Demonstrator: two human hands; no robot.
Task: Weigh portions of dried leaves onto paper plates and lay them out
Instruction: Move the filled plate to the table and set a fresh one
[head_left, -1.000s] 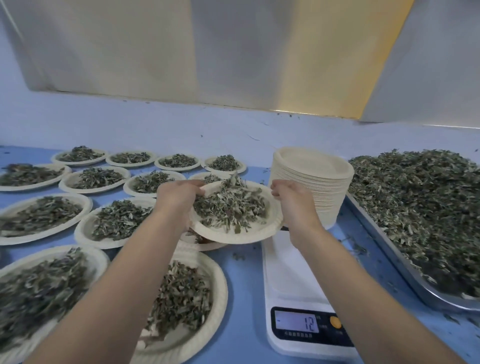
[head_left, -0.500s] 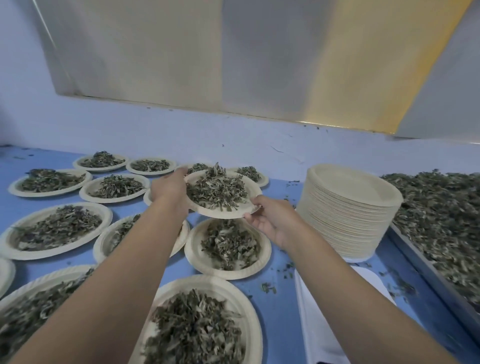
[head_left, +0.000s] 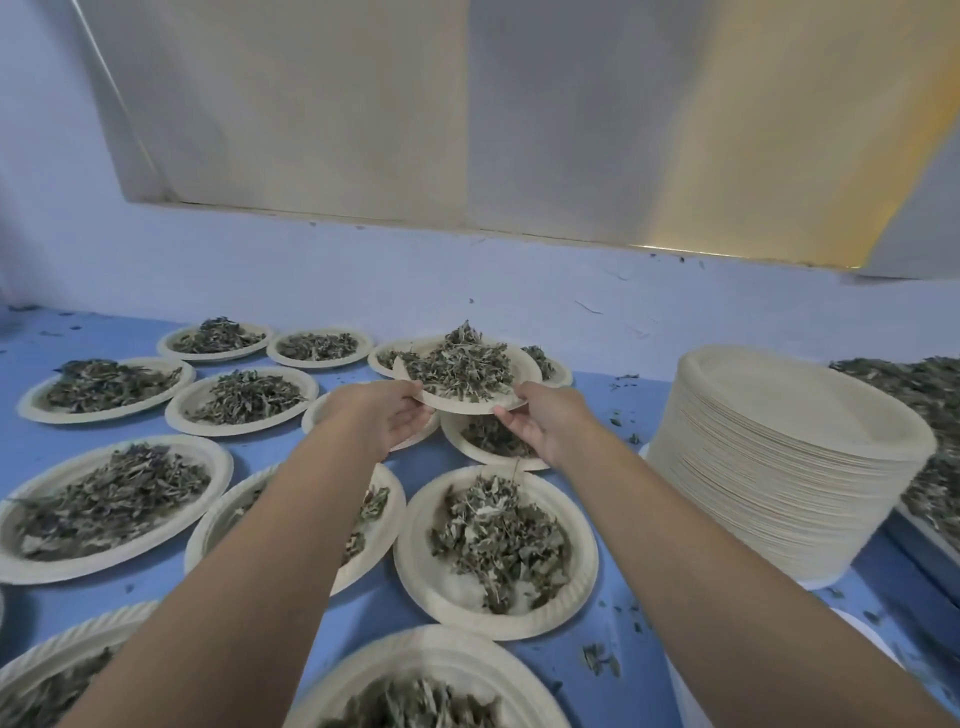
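A paper plate (head_left: 511, 374) heaped with dried green leaves (head_left: 460, 364) is held in the air over the far rows of plates. My left hand (head_left: 384, 415) grips its near left rim and my right hand (head_left: 545, 418) grips its near right rim. Below it several filled paper plates (head_left: 431, 587) lie in rows on the blue table (head_left: 623, 400). A tall stack of empty paper plates (head_left: 779, 457) stands at the right. A white corner of the scale (head_left: 680, 696) shows at the bottom right.
A metal tray (head_left: 919, 540) heaped with loose dried leaves (head_left: 914, 384) sits at the far right behind the stack. A blue wall with a pale metal panel (head_left: 467, 114) rises behind the table. Leaf crumbs are scattered on the table.
Both hands have carried the filled plate from over the scale leftward and farther back, above the far rows. The view has swung left, so the scale's display has left the frame.
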